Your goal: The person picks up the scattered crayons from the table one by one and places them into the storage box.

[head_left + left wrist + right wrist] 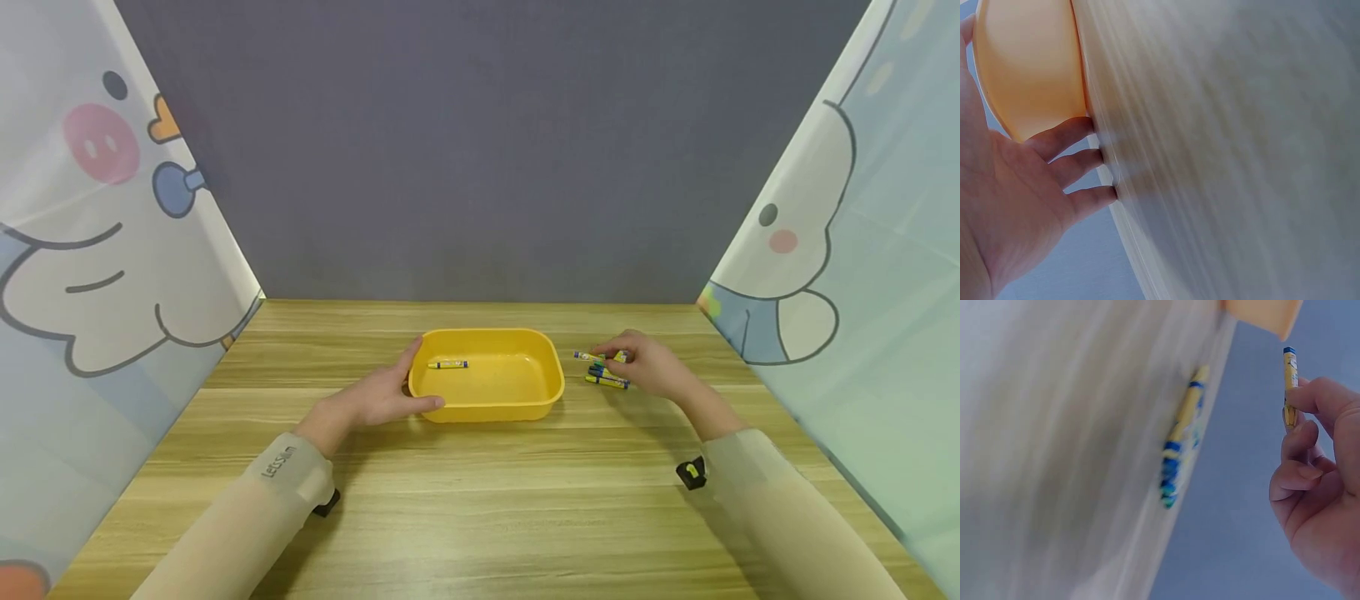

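A yellow plastic tub [498, 412] sits mid-table, with one yellow crayon [448, 364] lying inside toward its left. My left hand [382, 396] spreads around the tub's left end, thumb at the near rim; in the left wrist view its fairly straight fingers [1075, 169] reach down beside the tub wall. To the right of the tub, my right hand [651, 365] pinches a yellow crayon with a blue end [1291, 369] between thumb and fingertips, raised off the table. Just below that hand lie several more crayons [607, 382], yellow and blue with some green, partly hidden by the fingers.
The wood-grain table [480, 500] runs back to a dark grey panel [480, 150]. Cartoon-printed curtains [885, 250] hang on both sides. A small black device [691, 472] shows at the right sleeve cuff.
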`<state>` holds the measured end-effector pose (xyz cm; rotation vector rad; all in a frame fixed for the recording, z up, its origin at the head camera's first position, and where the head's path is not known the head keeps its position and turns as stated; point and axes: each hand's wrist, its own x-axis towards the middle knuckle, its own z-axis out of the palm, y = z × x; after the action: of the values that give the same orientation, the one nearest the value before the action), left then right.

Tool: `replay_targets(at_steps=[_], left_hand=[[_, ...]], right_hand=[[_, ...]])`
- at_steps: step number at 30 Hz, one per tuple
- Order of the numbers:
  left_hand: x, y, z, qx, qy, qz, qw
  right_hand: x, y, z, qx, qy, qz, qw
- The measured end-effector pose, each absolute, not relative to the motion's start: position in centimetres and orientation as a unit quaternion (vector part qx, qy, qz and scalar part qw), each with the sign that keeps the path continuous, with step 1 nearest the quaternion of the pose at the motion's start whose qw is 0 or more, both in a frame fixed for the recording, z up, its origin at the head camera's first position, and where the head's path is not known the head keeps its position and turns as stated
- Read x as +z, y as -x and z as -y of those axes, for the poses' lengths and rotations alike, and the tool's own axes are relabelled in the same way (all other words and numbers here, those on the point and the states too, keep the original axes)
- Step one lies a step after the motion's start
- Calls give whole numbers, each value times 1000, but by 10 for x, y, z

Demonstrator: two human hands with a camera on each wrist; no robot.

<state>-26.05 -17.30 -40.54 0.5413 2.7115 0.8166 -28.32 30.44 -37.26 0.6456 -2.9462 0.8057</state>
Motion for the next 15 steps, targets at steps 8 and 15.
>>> replay_targets(at_steps=[8,15], left_hand=[[-406,263,172,281,-181,-934,127],[-407,265,172,277,-178,-936,127]], right_hand=[[-354,284,-270,273,-211,938,16],[-350,289,-227,287,-236,928,9]])
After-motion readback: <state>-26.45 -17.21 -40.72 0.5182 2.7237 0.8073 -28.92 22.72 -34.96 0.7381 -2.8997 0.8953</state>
